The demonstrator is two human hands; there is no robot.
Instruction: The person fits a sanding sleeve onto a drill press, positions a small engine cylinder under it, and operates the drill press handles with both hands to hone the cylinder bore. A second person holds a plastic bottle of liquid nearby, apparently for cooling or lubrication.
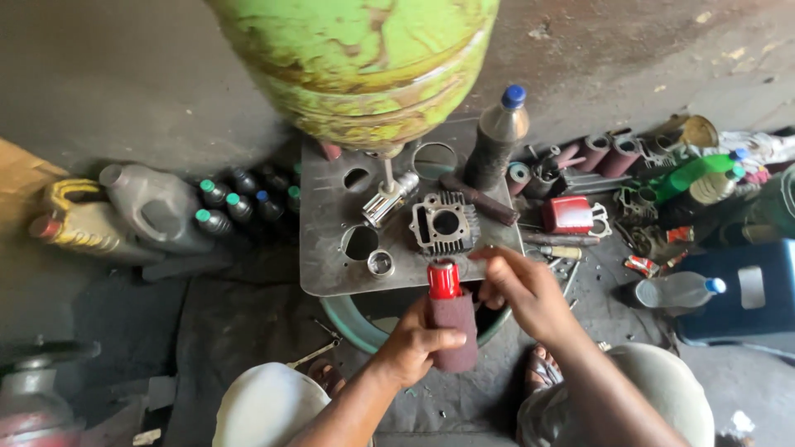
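Knees in pale cloth sit at the bottom edge, cut off by the frame, with a sandalled foot (542, 370) between them. Above them the left hand (414, 343) wraps its fingers around a maroon roll (455, 331), which looks like rough, gritty sheet wound into an upright cylinder. A glossy red cap (444, 280) sticks out of its top. The right hand (517, 285) hovers just beside the cap, fingers curled narrow and pinched together; what they pinch, if anything, is hidden.

Both hands are at the near edge of a dull grey metal plate (327, 265) pierced with round holes, which rests on a green rim, mostly hidden. On the plate lie a finned engine cylinder (445, 223) of grey cast metal with a round bore, a shiny chrome tube (389, 199), and a grimy bottle (497, 136) with a blue cap.

Farther off stands a green gas tank (356, 66), its paint chipped and its top cut off. Left of the plate are grey jugs (153, 207) and small dark bottles. To the right lies a heap of greasy parts, hard to make out.
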